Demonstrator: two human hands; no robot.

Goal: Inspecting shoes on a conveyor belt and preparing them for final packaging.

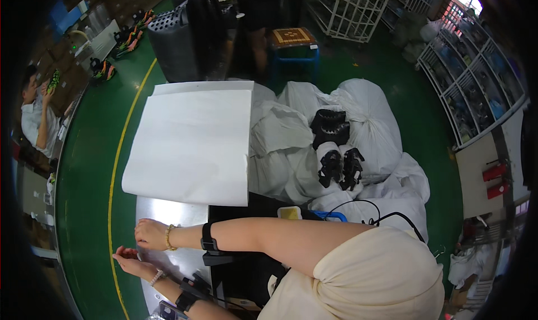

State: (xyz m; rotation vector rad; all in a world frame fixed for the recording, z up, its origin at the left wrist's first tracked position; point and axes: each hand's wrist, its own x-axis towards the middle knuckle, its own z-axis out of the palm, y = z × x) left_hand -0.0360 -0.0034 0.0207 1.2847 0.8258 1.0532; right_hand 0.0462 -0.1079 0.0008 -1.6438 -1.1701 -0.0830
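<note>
Both my arms reach left over a shiny metal tabletop [168, 209]. My right hand [151, 234], beyond a beaded bracelet, is above the table's left edge with its fingers curled down. Whether anything is inside them is hidden. Nearer to me, my left hand [136, 264] is half cupped with its fingers apart, and I see nothing in it. The two hands are close but apart. Past them, a big white sheet [190, 143] covers the far part of the table. Black straps with small devices sit on both my forearms.
White sacks [370, 118] are piled right of the sheet, with black shoe-like pieces [330, 128] on top. A yellow-topped blue stool [293, 38] and a dark perforated bin [174, 45] stand beyond. Wheeled racks [471, 79] line the right. A person [40, 115] works at far left.
</note>
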